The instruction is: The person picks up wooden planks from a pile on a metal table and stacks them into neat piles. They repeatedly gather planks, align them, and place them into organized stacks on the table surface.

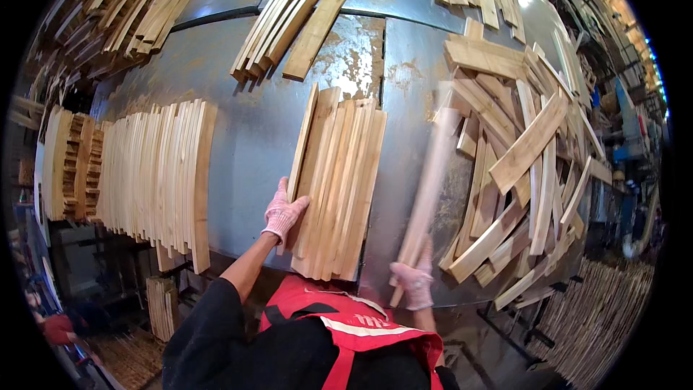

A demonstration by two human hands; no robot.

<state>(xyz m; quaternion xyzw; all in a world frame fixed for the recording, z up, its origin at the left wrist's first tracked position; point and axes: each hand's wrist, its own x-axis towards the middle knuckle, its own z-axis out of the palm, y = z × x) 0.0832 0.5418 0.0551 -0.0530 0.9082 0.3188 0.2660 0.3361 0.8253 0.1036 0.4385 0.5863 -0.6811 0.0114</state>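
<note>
My left hand (286,212), in a pale pink knit glove, grips the near part of a wooden strip (306,133) tilted up at the left side of a small stack. Its thumb lies across toward the neighbouring strip. The stack of wooden strips (339,180) rests lengthwise on the metal table in front of me. To the right of that stack, my right hand (413,282), gloved alike, is closed round the near end of another wooden strip (432,180). That strip and the hand are smeared by motion.
A loose heap of wooden strips (514,162) covers the right of the metal table (245,137). A neat row of strips (151,173) stands at the left. Farther back lie several strips (289,22) and more piles (119,11). Bundled sticks (595,318) stand below at the right.
</note>
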